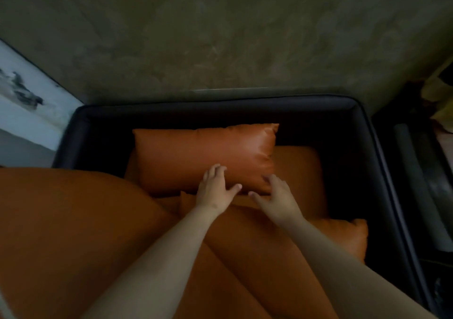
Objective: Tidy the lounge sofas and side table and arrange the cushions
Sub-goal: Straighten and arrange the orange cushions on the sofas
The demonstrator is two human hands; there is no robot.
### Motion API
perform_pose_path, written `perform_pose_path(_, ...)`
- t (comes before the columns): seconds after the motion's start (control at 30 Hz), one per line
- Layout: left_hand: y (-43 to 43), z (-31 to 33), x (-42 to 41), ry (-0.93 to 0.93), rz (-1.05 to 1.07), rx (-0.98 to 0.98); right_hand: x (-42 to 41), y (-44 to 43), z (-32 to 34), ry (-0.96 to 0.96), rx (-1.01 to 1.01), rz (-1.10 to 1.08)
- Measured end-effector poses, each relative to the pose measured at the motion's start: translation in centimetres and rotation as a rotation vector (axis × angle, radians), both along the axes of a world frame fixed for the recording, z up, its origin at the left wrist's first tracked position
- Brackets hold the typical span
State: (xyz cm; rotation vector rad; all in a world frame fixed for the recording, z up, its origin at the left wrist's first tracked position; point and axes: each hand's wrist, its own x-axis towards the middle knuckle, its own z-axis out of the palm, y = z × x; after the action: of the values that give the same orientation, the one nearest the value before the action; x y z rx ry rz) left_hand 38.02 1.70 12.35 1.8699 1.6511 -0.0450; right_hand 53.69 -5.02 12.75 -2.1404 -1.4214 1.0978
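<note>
Both arms reach forward: the left hand [214, 190] and right hand [275, 197] rest, fingers [217, 171] spread and loose, on the near edge of the orange cushion [203, 153]. Its long axis runs left-right, mostly left of them, against the sofa back [220, 109]

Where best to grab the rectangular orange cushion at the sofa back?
Likely its two short ends, both at once, coming in from the front. The cushion sits lengthwise against the sofa back; both ends stand free, and its plump, glossy face offers little to pinch.
</note>
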Motion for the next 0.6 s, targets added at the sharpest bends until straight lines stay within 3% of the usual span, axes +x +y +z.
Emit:
perform_pose_path(0.17,4.9,-0.6,-3.1,0.035,0.052,0.129,-3.0,5.4,-1.1,-0.031,0.126,0.011)
perform_pose_path(0.27,8.0,-0.5,-5.3,0.085,-0.021,0.184,-3.8,8.7,-1.3,-0.140,0.191,0.088)
perform_pose_path(0.37,11.0,-0.6,-7.0,0.130,-0.145,0.129,-4.5,11.8,-1.7,-0.206,0.199,0.175)
perform_pose_path(0.6,14.8,-1.7,-8.8,0.133,-0.216,0.026,-7.6,13.8,-3.8,-0.149,0.180,0.128)
